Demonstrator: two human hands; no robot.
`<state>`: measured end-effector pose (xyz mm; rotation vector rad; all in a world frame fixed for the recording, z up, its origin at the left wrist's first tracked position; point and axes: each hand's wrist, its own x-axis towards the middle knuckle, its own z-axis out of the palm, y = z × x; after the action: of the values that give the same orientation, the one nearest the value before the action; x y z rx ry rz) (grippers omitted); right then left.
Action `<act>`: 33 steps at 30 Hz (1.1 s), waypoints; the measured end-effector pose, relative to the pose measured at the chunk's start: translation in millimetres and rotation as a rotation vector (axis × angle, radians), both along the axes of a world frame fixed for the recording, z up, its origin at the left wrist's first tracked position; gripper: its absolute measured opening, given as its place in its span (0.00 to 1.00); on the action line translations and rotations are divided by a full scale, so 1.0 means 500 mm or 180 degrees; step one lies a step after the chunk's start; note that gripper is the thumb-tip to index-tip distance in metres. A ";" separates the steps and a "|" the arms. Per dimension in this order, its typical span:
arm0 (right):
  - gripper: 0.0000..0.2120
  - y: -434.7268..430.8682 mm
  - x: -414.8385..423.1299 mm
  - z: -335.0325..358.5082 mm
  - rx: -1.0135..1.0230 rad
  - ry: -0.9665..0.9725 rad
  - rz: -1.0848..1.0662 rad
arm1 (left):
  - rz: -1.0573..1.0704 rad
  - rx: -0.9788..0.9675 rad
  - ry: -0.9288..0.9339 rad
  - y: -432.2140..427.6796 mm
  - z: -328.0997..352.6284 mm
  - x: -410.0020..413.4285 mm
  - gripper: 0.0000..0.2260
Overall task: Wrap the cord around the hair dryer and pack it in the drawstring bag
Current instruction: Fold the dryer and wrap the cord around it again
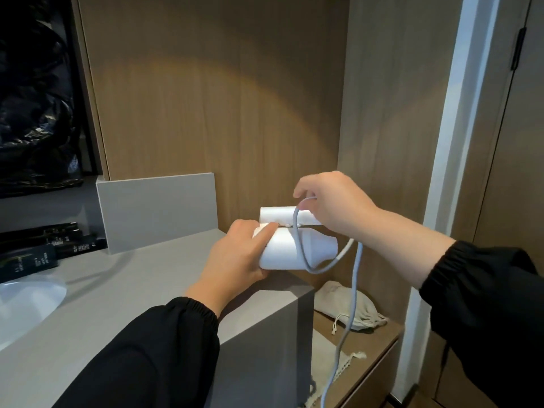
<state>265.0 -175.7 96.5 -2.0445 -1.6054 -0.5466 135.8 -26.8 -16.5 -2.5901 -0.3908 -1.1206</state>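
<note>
A white folded hair dryer (pixel 282 251) is held above the right end of the grey counter. My left hand (pixel 235 254) grips its left side, forefinger along the fold. My right hand (pixel 329 201) pinches the pale grey cord (pixel 354 293) above the dryer's top. One turn of cord runs down across the dryer's body and loops under it; the rest hangs to the lower right. A beige drawstring bag (pixel 341 304) lies crumpled on the low wooden shelf below, its strings trailing toward me.
The grey counter (pixel 117 290) holds a white basin (pixel 26 301) at the left, dark boxes (pixel 44 245) and an upright grey panel (pixel 156 210). Wooden wall panels stand behind. A white cloth (pixel 326 360) lies on the lower shelf.
</note>
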 end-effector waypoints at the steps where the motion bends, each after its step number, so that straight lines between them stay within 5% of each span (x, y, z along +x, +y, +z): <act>1: 0.05 0.003 0.005 0.003 0.0087 -0.0102 -0.0125 | -0.0058 0.0057 -0.0038 -0.006 0.002 0.001 0.34; 5: 0.18 0.017 0.012 0.016 -0.0094 -0.0150 -0.0612 | -0.0159 0.0385 0.0045 -0.028 0.010 0.005 0.37; 12: 0.21 0.030 0.036 0.016 -0.0296 0.0354 -0.0241 | -0.0218 0.0525 0.0257 -0.032 0.006 0.004 0.40; 22: 0.21 0.051 0.048 0.005 -0.0556 0.0349 0.0005 | -0.0319 0.0793 0.0254 -0.033 0.005 0.006 0.36; 33: 0.08 0.020 0.115 0.003 -0.0660 0.1913 0.0199 | -0.0129 0.0518 0.0246 -0.008 0.006 0.001 0.34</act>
<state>322.7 -165.6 97.8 -2.0251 -1.3837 0.2568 136.3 -30.6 -13.5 -2.4991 -0.2207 -1.0166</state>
